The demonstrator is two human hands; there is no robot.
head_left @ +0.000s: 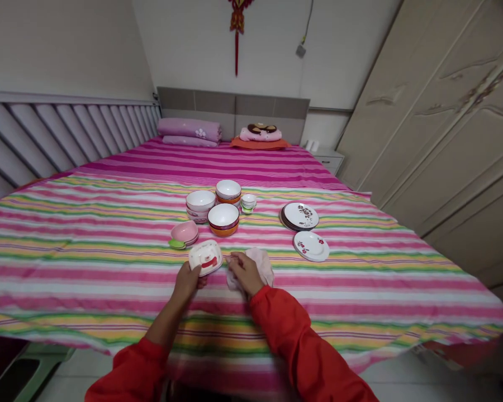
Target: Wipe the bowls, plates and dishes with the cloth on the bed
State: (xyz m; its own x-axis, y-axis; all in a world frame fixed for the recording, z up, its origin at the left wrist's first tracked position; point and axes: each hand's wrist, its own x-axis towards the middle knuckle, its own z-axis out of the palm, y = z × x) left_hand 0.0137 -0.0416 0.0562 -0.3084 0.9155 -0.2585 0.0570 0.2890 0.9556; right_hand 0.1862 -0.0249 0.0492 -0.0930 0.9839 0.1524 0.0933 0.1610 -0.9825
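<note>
My left hand (187,283) grips the near left edge of a small white dish (204,255) with a red picture inside, thumb over the rim. Just right of the dish, my right hand (245,272) is closed on a pale pink cloth (263,263), part of which spreads out on both sides of the fingers. Beyond the dish sit a pink bowl (184,231) with a green handle-like piece (176,244), and stacked bowls: white ones (200,201), a dark-rimmed one on orange (223,216), and another stack behind (228,190). Small white cups or bowls (248,200) stand beside them.
To the right lie a stack of flower-patterned plates (300,215) and white plates with red flowers (312,246). Everything rests on a striped bedsheet (360,290). Folded bedding (190,131) lies by the headboard (272,114). A wardrobe (436,111) stands at right, a slatted rail (67,134) at left.
</note>
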